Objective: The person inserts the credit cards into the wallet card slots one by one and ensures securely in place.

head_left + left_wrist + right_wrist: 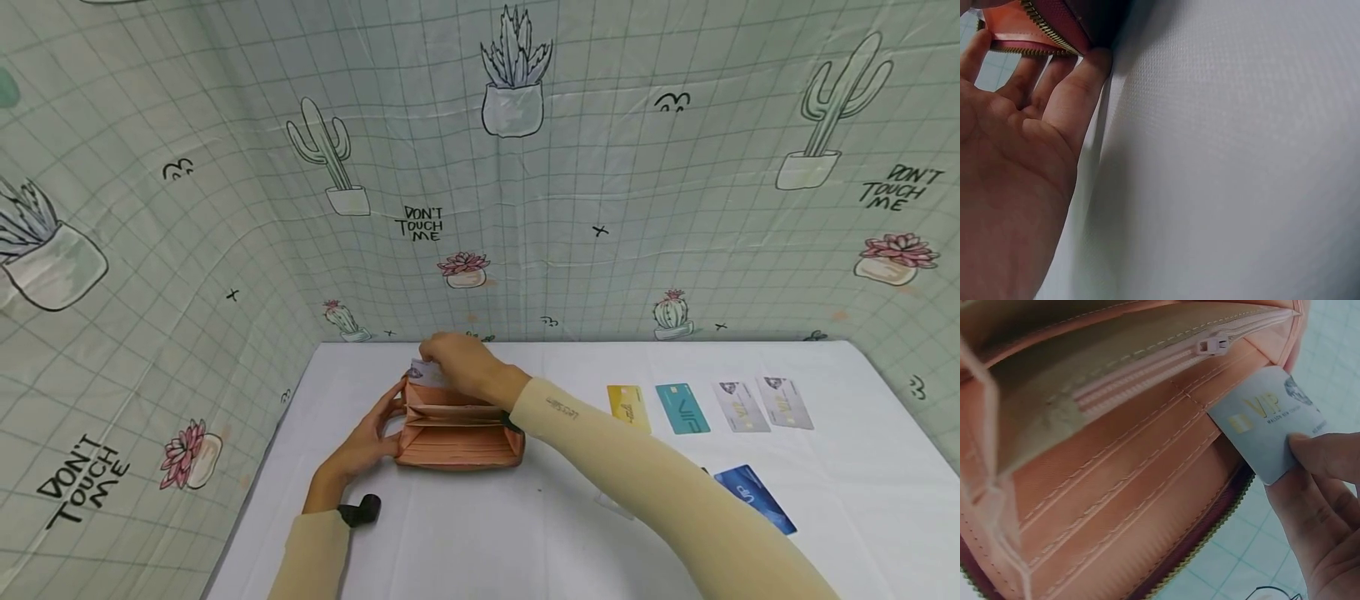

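The pink wallet [459, 454] stands open on the white counter [480, 542], its rows of slots facing up. At its 11 o'clock corner, the right hand [468, 365] pinches a silver VIP card [1265, 428] between thumb and fingers, in the far compartment beyond the zipped divider [1141, 381]. The card overlaps the end of the stitched slot rows (whether its leading edge is inside one, I cannot tell). At 8 o'clock, the left hand [367, 437] grips the wallet's left end, its thumb apart from the other fingers, which brace the zip-edged side. To seat the card well, I would keep that left grip firm and the compartment spread wide, since soft walls could fold in and hide the slot mouth. Line the leading edge up parallel with the stitching, enter one corner first, then level the card and push gently from its outer edge, letting the fingers slide back as it sinks. A tilted push would probably snag on the lining or catch the seam. The yellow card [628, 407], teal card [682, 408] and two silver cards [741, 407] lie toward 3 o'clock, the blue card [756, 498] nearer 4, all well apart from the wallet.
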A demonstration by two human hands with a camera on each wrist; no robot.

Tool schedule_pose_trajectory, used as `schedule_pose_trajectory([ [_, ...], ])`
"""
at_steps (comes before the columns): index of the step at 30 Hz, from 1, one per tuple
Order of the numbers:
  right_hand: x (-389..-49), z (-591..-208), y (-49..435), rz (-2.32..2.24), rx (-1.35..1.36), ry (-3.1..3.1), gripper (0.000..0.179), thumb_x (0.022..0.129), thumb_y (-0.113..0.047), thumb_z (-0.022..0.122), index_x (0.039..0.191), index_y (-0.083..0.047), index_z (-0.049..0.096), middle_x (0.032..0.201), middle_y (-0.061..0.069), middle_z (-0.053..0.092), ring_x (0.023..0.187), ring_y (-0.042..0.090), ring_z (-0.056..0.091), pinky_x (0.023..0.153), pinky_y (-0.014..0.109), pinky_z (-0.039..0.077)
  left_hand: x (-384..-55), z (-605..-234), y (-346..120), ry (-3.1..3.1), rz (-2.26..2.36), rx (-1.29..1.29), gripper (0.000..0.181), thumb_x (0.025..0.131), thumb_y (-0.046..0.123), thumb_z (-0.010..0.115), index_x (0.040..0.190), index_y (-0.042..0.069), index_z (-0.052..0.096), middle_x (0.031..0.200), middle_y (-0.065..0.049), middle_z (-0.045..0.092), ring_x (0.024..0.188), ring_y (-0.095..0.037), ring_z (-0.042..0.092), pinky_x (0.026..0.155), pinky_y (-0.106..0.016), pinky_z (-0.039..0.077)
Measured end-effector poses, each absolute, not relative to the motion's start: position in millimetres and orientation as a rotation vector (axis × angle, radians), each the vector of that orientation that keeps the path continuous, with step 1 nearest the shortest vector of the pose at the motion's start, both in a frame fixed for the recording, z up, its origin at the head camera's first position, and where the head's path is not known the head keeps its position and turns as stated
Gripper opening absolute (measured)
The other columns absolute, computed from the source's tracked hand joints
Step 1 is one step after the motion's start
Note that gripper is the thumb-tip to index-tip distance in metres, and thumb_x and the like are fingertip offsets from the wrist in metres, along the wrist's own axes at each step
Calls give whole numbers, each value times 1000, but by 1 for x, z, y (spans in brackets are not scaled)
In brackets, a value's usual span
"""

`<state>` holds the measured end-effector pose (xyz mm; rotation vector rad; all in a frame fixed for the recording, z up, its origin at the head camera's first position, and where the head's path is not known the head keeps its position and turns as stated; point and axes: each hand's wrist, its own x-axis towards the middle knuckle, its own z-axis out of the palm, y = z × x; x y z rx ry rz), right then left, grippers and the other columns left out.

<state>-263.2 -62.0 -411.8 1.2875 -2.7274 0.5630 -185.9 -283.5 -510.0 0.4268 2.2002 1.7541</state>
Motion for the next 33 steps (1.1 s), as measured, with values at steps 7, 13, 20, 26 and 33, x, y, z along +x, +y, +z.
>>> schedule_pose_trajectory([
  [7, -264, -409, -70, 393, 1310, -2745, 26, 85, 4, 62, 105, -11, 70, 103, 3, 65, 98, 16, 60, 81, 28, 48, -184, -505, -281, 2168, 1778, 451, 101, 74, -20, 57, 149, 31, 14, 145, -11, 29, 129, -28, 28, 83, -26, 40],
  [13, -264, -406, -74, 357, 1328, -2795, 27, 84, 3, 64, 107, -10, 69, 107, 3, 65, 102, 16, 58, 84, 27, 47, -181, -500, -279, 2161, 1794, 467, 102, 71, -22, 55, 150, 28, 14, 145, -12, 28, 129, -28, 27, 85, -25, 39],
  [20, -268, -408, -70, 440, 1384, -2861, 26, 90, 3, 56, 108, -10, 69, 108, 2, 63, 101, 14, 57, 84, 25, 46, -186, -513, -285, 2176, 1775, 446, 104, 71, -20, 57, 148, 37, 17, 144, -7, 31, 129, -24, 29, 87, -26, 39],
  [26, -265, -409, -68, 436, 1406, -2834, 27, 88, 0, 60, 110, -12, 69, 107, 3, 60, 99, 14, 57, 81, 24, 47, -183, -510, -286, 2206, 1745, 401, 103, 71, -18, 58, 147, 39, 17, 143, -5, 31, 130, -23, 29, 86, -28, 40],
  [33, -267, -408, -67, 368, 1421, -2822, 27, 87, -1, 63, 112, -11, 69, 105, 2, 61, 97, 14, 58, 81, 24, 47, -185, -507, -283, 2212, 1735, 395, 102, 72, -17, 57, 147, 40, 17, 145, -3, 29, 132, -21, 27, 84, -31, 40],
])
